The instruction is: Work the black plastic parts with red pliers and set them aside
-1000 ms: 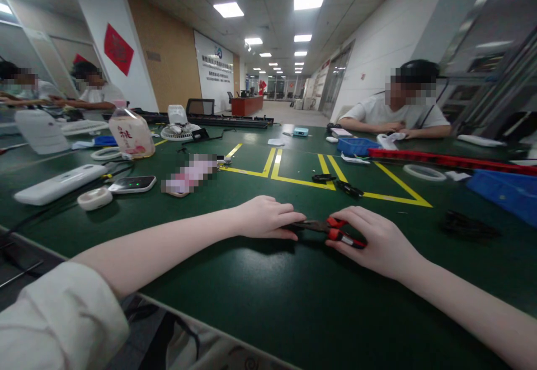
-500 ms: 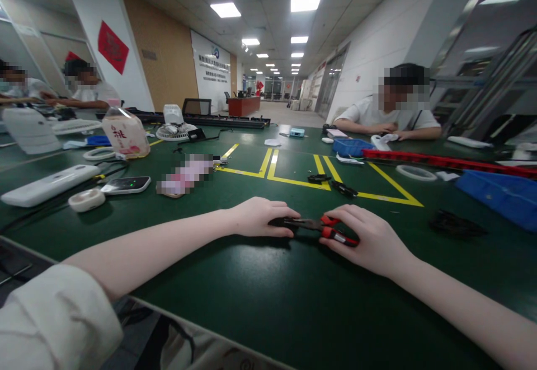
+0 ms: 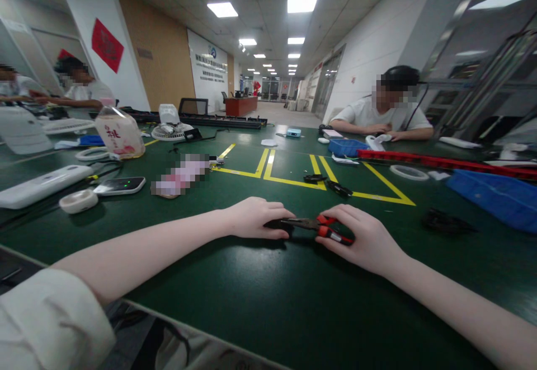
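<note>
Low over the green table (image 3: 251,291), my right hand (image 3: 363,238) is closed around the red-and-black handles of needle-nose pliers (image 3: 308,223). Their dark jaws point left, to my left hand (image 3: 260,219). That hand pinches a small black part (image 3: 277,224) between thumb and fingers. The plier tips meet or overlap this part; whether they grip it I cannot tell. Most of the part is hidden by my fingers. Farther off, small black pieces (image 3: 339,188) lie by the yellow tape, and a dark pile (image 3: 447,221) lies to the right of my right hand.
A blue bin (image 3: 495,196) and a long red strip (image 3: 444,163) lie at right. On the left are a phone (image 3: 182,175), a white-edged device (image 3: 120,186), a white case (image 3: 78,201) and a drink bottle (image 3: 119,132). A co-worker (image 3: 384,107) sits across the table.
The whole view has shifted slightly, so things appear a little farther left. The plier handles look slightly closer together. Both hands keep their holds.
</note>
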A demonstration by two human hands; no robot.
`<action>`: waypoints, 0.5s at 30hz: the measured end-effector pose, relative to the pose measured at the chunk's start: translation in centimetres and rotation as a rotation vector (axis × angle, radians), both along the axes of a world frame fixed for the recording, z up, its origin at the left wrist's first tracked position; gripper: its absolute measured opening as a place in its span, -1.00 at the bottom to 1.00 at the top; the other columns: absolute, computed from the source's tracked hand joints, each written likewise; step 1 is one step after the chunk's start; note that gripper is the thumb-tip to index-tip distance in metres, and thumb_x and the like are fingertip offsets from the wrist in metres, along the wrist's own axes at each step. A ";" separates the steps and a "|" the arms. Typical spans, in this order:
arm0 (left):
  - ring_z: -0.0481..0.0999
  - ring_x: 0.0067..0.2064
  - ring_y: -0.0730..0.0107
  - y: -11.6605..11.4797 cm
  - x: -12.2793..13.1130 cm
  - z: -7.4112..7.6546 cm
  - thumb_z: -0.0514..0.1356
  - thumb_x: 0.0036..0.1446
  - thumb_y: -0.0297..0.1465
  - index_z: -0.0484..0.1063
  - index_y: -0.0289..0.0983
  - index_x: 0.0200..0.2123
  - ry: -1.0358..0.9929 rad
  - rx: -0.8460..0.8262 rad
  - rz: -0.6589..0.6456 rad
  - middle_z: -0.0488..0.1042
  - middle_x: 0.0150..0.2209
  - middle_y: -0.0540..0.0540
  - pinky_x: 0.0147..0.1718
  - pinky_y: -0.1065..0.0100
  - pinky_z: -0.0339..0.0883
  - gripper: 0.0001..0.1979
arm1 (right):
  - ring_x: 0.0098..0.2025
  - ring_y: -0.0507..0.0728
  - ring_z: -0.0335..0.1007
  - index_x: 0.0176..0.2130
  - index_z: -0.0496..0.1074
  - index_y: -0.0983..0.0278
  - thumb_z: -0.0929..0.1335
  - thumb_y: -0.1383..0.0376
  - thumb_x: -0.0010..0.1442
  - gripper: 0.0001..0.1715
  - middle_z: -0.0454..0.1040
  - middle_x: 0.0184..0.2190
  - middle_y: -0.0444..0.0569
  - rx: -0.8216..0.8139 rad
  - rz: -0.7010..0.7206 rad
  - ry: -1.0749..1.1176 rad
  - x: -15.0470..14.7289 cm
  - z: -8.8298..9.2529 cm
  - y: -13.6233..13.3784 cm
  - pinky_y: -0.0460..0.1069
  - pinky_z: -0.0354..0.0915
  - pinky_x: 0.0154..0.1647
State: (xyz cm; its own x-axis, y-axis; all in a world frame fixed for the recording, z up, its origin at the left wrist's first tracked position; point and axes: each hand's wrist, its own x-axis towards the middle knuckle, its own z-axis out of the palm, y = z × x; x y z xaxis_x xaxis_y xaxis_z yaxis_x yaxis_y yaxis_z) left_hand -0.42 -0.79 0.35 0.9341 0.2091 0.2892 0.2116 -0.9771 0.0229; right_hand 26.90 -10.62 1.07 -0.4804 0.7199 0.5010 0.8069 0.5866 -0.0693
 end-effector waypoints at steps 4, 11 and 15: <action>0.53 -0.29 0.32 0.0 0.0 -0.1 0.11 0.33 -0.08 0.33 -0.20 0.16 0.006 0.033 0.002 0.52 -0.12 -0.08 -0.36 0.37 0.27 -0.54 | -0.21 0.18 0.50 -0.11 0.42 0.22 0.40 0.08 0.18 -0.66 0.53 -0.22 0.02 -0.077 -0.009 0.024 0.1 -0.1 0.1 0.09 0.42 -0.22; 0.51 -0.31 0.31 0.1 0.1 -0.2 0.12 0.33 -0.07 0.36 -0.23 0.12 -0.005 0.068 0.005 0.51 -0.14 -0.07 -0.37 0.36 0.26 -0.55 | -0.22 0.18 0.49 -0.11 0.43 0.20 0.38 0.04 0.19 -0.63 0.54 -0.20 0.00 -0.221 -0.057 0.081 0.1 -0.2 0.2 0.08 0.41 -0.24; 0.51 -0.31 0.33 0.1 0.1 -0.2 0.12 0.32 -0.07 0.36 -0.23 0.12 -0.001 0.076 0.010 0.51 -0.14 -0.08 -0.36 0.37 0.26 -0.55 | -0.23 0.18 0.49 -0.12 0.43 0.21 0.37 0.03 0.19 -0.63 0.54 -0.20 0.01 -0.277 -0.076 0.097 -0.2 0.0 0.1 0.08 0.42 -0.24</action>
